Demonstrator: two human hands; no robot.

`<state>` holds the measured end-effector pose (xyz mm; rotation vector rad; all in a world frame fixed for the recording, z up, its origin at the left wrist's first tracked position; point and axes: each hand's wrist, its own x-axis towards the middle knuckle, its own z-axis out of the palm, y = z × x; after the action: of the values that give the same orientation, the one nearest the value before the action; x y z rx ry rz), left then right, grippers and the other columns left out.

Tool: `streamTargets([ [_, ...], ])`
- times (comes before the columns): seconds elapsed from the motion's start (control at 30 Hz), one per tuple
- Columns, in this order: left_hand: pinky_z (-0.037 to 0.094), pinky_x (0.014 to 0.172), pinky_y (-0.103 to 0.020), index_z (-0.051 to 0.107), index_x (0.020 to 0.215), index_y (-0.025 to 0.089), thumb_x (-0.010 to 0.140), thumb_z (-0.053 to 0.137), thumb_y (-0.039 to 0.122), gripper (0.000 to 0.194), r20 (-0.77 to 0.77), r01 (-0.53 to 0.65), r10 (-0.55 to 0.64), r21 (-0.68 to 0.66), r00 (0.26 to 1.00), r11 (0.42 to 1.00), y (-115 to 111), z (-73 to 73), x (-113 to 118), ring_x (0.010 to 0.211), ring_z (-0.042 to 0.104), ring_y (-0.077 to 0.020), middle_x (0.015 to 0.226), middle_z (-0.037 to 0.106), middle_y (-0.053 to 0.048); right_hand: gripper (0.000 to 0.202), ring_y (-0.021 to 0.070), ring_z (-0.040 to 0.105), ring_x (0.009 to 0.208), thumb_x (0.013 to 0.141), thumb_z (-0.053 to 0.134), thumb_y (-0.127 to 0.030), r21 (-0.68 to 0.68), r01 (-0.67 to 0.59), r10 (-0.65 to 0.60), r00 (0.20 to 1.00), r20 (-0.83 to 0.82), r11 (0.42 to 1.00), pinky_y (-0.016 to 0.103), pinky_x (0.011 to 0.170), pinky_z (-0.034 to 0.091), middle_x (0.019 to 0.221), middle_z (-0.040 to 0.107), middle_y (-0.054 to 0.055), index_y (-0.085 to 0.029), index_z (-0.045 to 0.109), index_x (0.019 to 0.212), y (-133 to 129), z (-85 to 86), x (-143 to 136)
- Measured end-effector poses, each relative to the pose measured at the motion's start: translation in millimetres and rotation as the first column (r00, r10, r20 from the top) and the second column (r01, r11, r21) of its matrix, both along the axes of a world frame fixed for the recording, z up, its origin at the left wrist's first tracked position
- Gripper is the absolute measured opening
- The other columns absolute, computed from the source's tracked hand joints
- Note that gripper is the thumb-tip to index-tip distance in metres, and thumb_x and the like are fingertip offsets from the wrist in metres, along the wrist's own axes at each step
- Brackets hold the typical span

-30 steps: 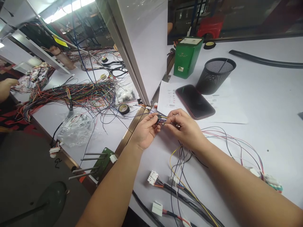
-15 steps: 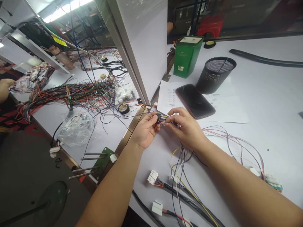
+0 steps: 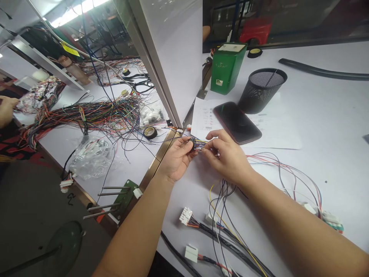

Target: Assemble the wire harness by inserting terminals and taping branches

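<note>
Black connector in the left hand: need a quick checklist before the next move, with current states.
1. Left hand gripping the black connector: ok, pinched between thumb and fingers.
2. Right hand on the thin wires: ok, fingertips close to the connector.
3. Wire ends fully seated: cannot tell, too small and partly hidden by fingers.
4. Loose wires untangled: not ok, they cross one another below the right hand.
5. Printed sheet uncovered: not ok, smartphone lies on it.
6. Smartphone apart from both hands: ok, it lies beyond the right hand.
</note>
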<state>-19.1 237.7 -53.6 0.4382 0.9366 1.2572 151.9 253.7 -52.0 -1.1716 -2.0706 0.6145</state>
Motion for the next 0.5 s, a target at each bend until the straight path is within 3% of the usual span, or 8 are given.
streamTargets([
  [0.27,0.053,0.072,-0.023,0.058,0.09,0.019,0.076,0.07,0.009,0.022,-0.025,-0.043,0.043,0.027,0.999,0.999,-0.4,-0.5,0.2,0.08,0.064,-0.01,0.088,0.065,0.002,0.005,0.0125,0.057,0.068,0.085,0.056,-0.023,0.003,-0.089,0.089,0.996,-0.013,0.996,0.029,0.061,0.046,0.111,0.057,0.005,-0.02,0.058,0.083,0.6,-0.3,1.6],
  [0.43,0.052,0.07,-0.022,0.057,0.091,0.018,0.073,0.073,0.01,0.025,-0.056,-0.005,0.008,0.058,0.998,0.998,-0.9,-1.1,1.5,0.078,0.064,-0.0097,0.087,0.066,0.001,0.008,0.0133,0.057,0.068,0.086,0.055,-0.023,0.005,0.006,-0.006,1.0,0.0,1.0,0.029,0.06,0.045,0.103,0.058,0.005,-0.02,0.056,0.079,1.0,-2.4,0.1],
  [0.5,0.051,0.07,-0.023,0.056,0.091,0.018,0.072,0.075,0.011,0.027,-0.067,-0.002,0.006,0.067,0.998,0.998,-1.3,-1.3,2.3,0.078,0.064,-0.0098,0.086,0.066,0.001,0.006,0.0129,0.056,0.068,0.086,0.055,-0.023,0.009,-0.022,0.022,1.0,0.0,1.0,0.029,0.06,0.045,0.104,0.057,0.005,-0.019,0.057,0.08,1.0,-2.9,-0.1],
])
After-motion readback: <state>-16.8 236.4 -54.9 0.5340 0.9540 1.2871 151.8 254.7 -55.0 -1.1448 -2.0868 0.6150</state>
